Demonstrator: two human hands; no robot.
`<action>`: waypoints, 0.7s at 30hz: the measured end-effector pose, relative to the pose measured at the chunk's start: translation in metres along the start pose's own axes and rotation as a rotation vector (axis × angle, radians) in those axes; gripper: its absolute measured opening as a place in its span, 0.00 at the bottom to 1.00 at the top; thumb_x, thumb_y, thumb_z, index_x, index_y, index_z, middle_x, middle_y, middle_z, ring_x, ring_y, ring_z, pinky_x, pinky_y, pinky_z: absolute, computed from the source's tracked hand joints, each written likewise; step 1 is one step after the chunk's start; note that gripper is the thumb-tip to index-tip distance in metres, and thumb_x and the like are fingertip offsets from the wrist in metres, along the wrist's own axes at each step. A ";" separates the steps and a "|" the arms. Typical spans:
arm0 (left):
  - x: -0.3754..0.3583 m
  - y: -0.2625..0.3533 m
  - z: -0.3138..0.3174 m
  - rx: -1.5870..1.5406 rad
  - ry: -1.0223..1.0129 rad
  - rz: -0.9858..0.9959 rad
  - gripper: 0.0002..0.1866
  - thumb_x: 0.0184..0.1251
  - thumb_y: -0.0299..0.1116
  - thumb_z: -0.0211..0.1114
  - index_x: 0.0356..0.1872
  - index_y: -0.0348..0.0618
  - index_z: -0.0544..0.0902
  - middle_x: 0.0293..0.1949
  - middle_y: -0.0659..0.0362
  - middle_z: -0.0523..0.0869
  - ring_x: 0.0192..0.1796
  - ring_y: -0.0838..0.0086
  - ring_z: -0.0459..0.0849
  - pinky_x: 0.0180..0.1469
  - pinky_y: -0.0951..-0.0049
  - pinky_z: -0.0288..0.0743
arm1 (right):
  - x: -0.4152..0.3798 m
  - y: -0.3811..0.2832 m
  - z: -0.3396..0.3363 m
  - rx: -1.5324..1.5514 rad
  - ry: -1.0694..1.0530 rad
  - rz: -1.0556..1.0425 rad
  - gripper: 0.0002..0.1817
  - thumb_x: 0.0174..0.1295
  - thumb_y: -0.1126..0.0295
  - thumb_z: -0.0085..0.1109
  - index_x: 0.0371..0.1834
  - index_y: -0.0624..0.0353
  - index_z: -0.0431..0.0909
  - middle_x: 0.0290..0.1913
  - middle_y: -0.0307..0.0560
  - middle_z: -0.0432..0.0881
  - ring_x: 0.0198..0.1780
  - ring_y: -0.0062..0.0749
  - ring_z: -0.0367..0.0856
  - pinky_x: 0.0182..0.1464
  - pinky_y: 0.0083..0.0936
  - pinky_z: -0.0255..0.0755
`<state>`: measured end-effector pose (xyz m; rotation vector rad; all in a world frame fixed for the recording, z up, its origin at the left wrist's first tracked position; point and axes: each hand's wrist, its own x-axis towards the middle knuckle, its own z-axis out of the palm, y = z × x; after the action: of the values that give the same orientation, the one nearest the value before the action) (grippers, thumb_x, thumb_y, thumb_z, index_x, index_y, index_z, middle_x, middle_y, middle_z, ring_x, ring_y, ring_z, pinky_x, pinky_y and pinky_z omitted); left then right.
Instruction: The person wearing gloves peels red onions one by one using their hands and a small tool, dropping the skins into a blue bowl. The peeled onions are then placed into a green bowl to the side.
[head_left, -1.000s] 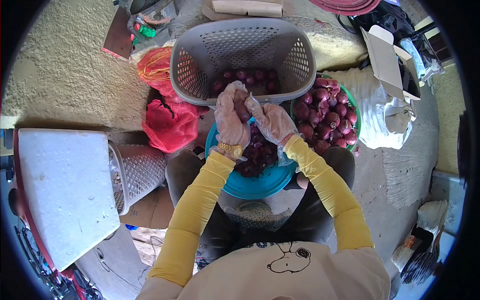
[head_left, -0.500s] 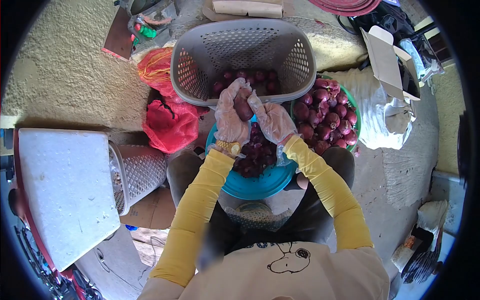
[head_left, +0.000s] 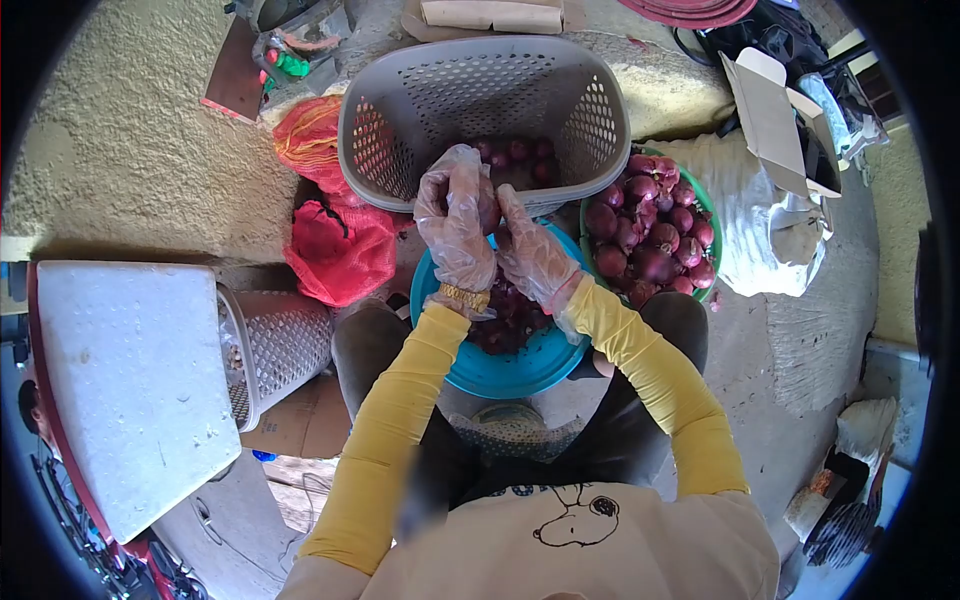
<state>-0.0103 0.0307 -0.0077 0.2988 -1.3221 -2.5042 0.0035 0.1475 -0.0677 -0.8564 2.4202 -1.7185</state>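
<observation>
In front of the grey basket, my left hand, in a clear plastic glove, is wrapped round a red onion. My right hand, gloved too, is at the onion's right side with its fingers closed against it. Both hands hang over a blue basin, where dark red onion skins lie in a heap. Part of that heap is hidden by my hands and wrists. Several red onions rest at the bottom of the grey plastic basket.
On the right stands a green tub full of red onions, beside a white sack. Red mesh bags lie left of the basket. Further left are a white foam board and a tipped perforated basket.
My left hand has turned over so its back covers most of the onion, and it has shifted slightly left. My right hand has moved a little left and down, fingers still at the onion.
</observation>
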 end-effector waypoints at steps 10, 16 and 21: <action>0.023 -0.012 -0.034 -0.462 0.083 -0.299 0.17 0.72 0.42 0.67 0.52 0.41 0.82 0.50 0.53 0.86 0.54 0.59 0.85 0.62 0.57 0.82 | 0.013 -0.009 -0.021 0.354 0.168 0.480 0.39 0.76 0.35 0.47 0.24 0.64 0.76 0.20 0.45 0.69 0.25 0.33 0.65 0.33 0.38 0.63; 0.030 0.024 -0.038 -0.522 0.034 -0.603 0.20 0.76 0.48 0.64 0.55 0.43 0.82 0.49 0.54 0.86 0.53 0.58 0.85 0.57 0.52 0.85 | 0.004 -0.032 -0.055 0.023 -0.066 0.275 0.40 0.79 0.31 0.31 0.30 0.59 0.75 0.24 0.43 0.73 0.27 0.36 0.69 0.37 0.32 0.68; 0.035 0.027 -0.054 -0.612 -0.005 -0.683 0.22 0.77 0.47 0.62 0.59 0.39 0.80 0.55 0.49 0.84 0.60 0.51 0.82 0.62 0.48 0.81 | 0.007 -0.053 -0.066 -0.179 -0.102 0.308 0.34 0.77 0.39 0.44 0.31 0.62 0.79 0.24 0.52 0.77 0.31 0.47 0.78 0.38 0.40 0.72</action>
<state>-0.0214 -0.0372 -0.0170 0.6809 -0.4147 -3.2993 -0.0040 0.1893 0.0059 -0.5334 2.5052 -1.3362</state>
